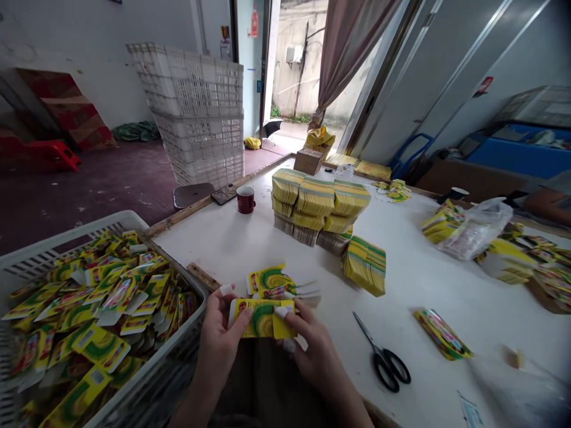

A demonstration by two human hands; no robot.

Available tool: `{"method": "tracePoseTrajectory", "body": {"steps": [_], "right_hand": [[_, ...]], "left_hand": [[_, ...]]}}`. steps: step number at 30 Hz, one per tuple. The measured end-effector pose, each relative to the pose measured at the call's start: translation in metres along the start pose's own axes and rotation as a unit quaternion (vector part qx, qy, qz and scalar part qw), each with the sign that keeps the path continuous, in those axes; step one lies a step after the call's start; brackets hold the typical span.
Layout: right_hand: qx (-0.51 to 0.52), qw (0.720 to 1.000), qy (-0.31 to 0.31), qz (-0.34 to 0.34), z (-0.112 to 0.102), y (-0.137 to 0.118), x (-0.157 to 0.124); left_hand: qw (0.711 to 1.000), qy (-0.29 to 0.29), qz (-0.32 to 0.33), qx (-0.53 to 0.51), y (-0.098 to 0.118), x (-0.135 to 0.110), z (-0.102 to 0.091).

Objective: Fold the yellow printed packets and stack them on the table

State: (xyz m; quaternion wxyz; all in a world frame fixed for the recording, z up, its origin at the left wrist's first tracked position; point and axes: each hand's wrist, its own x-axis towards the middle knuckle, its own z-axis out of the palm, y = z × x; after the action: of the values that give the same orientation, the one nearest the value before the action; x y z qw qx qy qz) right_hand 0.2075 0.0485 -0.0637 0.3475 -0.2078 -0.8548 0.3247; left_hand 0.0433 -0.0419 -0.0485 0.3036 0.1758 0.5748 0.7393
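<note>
Both my hands hold one yellow-and-green printed card [261, 318] at the near edge of the white table [437, 279]. My left hand [220, 336] grips its left end, thumb on the face, a white tape wrap on one fingertip. My right hand [312, 351] pinches its right end, fingers also taped. Just behind the card lies a small fan of similar cards [279, 284] on the table.
A white plastic crate [27, 258] full of the same cards stands at my left. Bundled card stacks [321, 208] sit mid-table, black scissors [383, 356] to my right, a red mug [245, 200] beyond, more cards and a plastic bag [477, 229] far right. Stacked white crates [196, 113] stand on the floor.
</note>
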Motion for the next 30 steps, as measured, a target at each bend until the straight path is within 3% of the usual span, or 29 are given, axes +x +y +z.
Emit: {"method": "tracePoseTrajectory", "body": {"steps": [3,9,20,24,30], "right_hand": [[-0.035,0.999,0.011,-0.009,0.005,-0.002,-0.001],[-0.036,0.998,-0.043,-0.026,0.003,0.004,-0.003],[-0.031,0.997,-0.060,-0.021,0.007,0.009,0.003],[-0.027,0.996,-0.086,-0.007,0.003,0.011,0.003],[0.035,0.996,-0.066,0.045,0.012,0.001,-0.002]], "left_hand": [[1.000,-0.012,-0.001,-0.004,0.002,-0.001,0.001],[1.000,-0.015,-0.015,-0.003,-0.001,0.002,-0.005],[1.000,-0.013,-0.015,0.002,-0.001,0.008,-0.006],[1.000,-0.008,-0.018,0.004,-0.003,0.012,-0.006],[1.000,0.004,-0.009,-0.025,-0.002,0.004,0.004]]}}
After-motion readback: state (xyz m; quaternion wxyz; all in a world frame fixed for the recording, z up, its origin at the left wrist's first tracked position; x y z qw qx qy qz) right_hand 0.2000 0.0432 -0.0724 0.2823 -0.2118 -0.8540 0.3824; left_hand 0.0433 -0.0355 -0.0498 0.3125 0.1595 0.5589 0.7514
